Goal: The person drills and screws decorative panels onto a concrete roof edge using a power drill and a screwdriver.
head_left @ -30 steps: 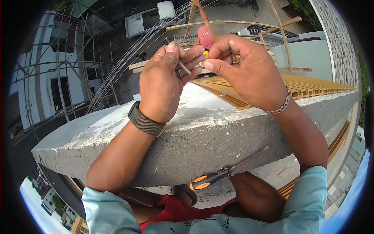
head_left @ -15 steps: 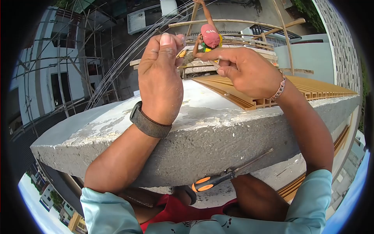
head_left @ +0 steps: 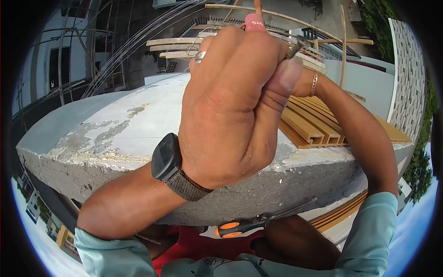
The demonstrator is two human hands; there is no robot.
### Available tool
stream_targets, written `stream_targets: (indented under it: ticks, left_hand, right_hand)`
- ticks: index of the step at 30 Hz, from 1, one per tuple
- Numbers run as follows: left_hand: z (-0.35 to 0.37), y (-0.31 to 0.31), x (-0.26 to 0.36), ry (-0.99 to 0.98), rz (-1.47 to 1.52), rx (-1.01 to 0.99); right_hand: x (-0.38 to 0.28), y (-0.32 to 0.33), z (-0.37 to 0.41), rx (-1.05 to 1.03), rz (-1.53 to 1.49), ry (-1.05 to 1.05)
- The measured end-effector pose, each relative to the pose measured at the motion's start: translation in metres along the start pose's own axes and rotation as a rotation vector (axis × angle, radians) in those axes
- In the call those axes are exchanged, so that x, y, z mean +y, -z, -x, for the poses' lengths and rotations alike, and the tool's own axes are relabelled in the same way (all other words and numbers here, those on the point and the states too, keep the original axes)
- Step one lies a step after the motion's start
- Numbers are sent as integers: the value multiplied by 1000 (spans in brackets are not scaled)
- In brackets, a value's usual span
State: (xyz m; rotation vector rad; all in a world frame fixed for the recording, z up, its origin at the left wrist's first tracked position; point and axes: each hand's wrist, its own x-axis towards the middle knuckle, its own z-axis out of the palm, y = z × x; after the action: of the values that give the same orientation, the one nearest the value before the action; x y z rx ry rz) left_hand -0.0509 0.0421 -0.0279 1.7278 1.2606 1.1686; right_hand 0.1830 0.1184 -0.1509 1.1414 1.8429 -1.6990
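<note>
Gripping a screw point(head_left: 298, 45), the left hand point(head_left: 235, 106) partly covers a lettered cap point(head_left: 254, 21).

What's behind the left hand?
The right forearm with a bracelet and slatted panels show; the right hand itself is covered by the left hand, grip unseen.

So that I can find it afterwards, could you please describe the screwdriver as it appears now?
The screwdriver has an orange-and-black handle, seemingly plastic, and a thin dark metal shaft. It lies slanted across the person's lap, below the concrete ledge, shaft pointing up and right. The hands do not touch it.
</note>
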Motion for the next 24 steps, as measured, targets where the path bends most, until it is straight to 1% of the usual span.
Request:
stream_targets:
  ticks: [4, 6, 10, 12, 15, 18, 22, 24]
  left_hand:
    - [1, 2, -7, -94, -34, -51]
    - [1, 2, -6, -110, -34, -69]
    - [1, 2, 1, -19, -67, -74]
    - [1, 2, 1, 8, -67, -80]
    - [1, 2, 0, -22, -67, -75]
    - [1, 1, 1, 29, -40, -94]
    - [1, 1, 2, 27, -54, -88]
    - [0, 2, 3, 44, -74, -92]
  right_hand:
    - [6, -7, 0, 14, -163, 104]
    - [5, -9, -1, -32, -108, 81]
    - [7, -11, -5, -67, -150, 90]
    - [4, -11, -4, -49, -120, 80]
    - [7, -13, -6, -26, -110, 70]
    - [9, -14, -9, -31, -114, 76]
    - [15, -17, -13, -27, -90, 108]
    - [17, -19, -18, -45, 1, 135]
